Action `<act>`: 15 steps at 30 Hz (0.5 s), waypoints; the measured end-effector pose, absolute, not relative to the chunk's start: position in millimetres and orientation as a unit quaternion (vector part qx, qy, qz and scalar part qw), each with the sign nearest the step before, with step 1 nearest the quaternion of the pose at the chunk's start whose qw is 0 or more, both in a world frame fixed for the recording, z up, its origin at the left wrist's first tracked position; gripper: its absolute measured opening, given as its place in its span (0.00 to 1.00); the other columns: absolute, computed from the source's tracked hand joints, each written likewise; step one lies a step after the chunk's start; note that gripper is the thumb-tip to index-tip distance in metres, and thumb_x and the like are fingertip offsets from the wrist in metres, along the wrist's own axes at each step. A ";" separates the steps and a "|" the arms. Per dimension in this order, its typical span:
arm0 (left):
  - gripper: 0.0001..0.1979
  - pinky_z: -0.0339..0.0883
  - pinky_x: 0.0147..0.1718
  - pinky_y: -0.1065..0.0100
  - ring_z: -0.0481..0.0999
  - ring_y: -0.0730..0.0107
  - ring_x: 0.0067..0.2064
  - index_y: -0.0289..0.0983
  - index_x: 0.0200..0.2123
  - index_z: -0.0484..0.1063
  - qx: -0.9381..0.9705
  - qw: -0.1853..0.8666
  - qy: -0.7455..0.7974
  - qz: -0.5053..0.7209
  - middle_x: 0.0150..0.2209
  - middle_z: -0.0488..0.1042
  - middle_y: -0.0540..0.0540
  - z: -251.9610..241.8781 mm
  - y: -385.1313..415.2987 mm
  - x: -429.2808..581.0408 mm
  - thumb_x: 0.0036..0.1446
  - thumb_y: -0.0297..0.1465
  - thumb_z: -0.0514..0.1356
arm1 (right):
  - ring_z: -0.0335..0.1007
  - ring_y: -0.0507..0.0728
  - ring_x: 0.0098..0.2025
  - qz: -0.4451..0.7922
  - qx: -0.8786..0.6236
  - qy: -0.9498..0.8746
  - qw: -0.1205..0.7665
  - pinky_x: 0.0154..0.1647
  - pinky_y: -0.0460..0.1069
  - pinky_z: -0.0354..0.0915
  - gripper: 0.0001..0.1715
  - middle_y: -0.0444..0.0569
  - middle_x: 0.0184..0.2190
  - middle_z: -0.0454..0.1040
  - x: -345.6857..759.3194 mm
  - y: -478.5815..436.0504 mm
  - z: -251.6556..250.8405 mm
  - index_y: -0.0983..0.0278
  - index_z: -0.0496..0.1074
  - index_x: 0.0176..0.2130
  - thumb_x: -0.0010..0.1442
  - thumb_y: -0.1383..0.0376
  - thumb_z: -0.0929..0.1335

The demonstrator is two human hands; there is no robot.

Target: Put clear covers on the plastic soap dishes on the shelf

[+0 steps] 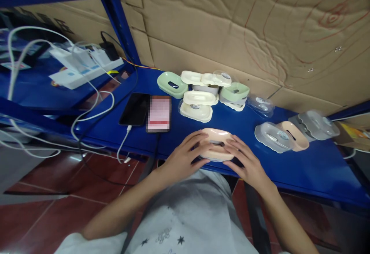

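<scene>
Along the near edge of the blue table (289, 169), a peach dish (218, 133) with a slotted hollow is gripped at its two ends by the left hand (186, 155) and right hand (245, 160). A paler layer shows beneath it, perhaps a second part, though blur leaves that unsure. Beyond, a green dish (173, 79), hollow facing up, lies beside heaped cream dishes (199, 98). Rightward, a translucent piece (273, 136) overlaps another peach dish (300, 136).

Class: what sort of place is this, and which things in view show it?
Probably a makeshift workstation: a flat blue tabletop bears several rounded cream plastic dishes, brown cardboard sheets stand behind it, and a long white plastic power strip lies to the left.
</scene>
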State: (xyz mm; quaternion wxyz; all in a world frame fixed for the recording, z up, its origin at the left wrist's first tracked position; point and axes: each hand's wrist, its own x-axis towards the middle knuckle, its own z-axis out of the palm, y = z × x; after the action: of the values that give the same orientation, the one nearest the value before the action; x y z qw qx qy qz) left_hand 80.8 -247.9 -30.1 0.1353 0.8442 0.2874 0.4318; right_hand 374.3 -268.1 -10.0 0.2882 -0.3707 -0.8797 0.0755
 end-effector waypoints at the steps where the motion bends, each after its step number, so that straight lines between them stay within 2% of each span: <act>1: 0.18 0.72 0.67 0.43 0.67 0.50 0.71 0.40 0.60 0.71 0.844 0.131 0.287 0.434 0.62 0.73 0.37 -29.6 -247.8 81.0 0.69 0.31 0.67 | 0.59 0.67 0.76 0.066 -0.365 -0.884 0.286 0.74 0.69 0.66 0.40 0.54 0.69 0.72 374.3 -268.7 -11.2 0.52 0.63 0.74 0.69 0.67 0.74; 5: 0.13 0.73 0.67 0.45 0.69 0.51 0.69 0.38 0.55 0.73 0.846 0.118 0.277 0.439 0.58 0.76 0.38 -26.6 -247.7 81.8 0.69 0.27 0.66 | 0.63 0.66 0.74 0.044 -0.346 -0.897 0.273 0.76 0.70 0.63 0.44 0.53 0.68 0.73 373.7 -270.6 -11.8 0.53 0.59 0.77 0.70 0.70 0.73; 10: 0.15 0.72 0.67 0.44 0.69 0.51 0.70 0.41 0.57 0.73 0.848 0.128 0.288 0.427 0.60 0.76 0.39 -28.4 -249.4 81.0 0.69 0.28 0.66 | 0.65 0.66 0.73 0.048 -0.353 -0.896 0.265 0.73 0.69 0.67 0.40 0.52 0.67 0.74 372.4 -270.4 -7.3 0.52 0.62 0.75 0.70 0.67 0.73; 13: 0.24 0.72 0.67 0.44 0.67 0.49 0.73 0.45 0.65 0.68 0.835 0.161 0.324 0.415 0.69 0.67 0.37 -32.6 -251.5 80.0 0.69 0.31 0.67 | 0.67 0.66 0.72 0.076 -0.360 -0.880 0.299 0.71 0.68 0.70 0.36 0.52 0.65 0.76 372.1 -270.0 -7.7 0.52 0.66 0.72 0.70 0.66 0.73; 15: 0.34 0.72 0.67 0.46 0.66 0.48 0.74 0.49 0.72 0.61 0.818 0.205 0.363 0.395 0.75 0.58 0.36 -34.3 -252.5 79.6 0.68 0.32 0.68 | 0.70 0.66 0.70 0.092 -0.366 -0.868 0.322 0.70 0.68 0.71 0.32 0.51 0.62 0.78 371.2 -269.4 -8.5 0.52 0.70 0.69 0.70 0.66 0.73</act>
State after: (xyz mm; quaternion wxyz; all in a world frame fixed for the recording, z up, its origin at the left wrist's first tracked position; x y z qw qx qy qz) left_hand 79.6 -252.5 -34.3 0.2050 0.8185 0.3630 0.3953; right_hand 371.2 -269.4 -8.5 0.3217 -0.3661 -0.8683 0.0922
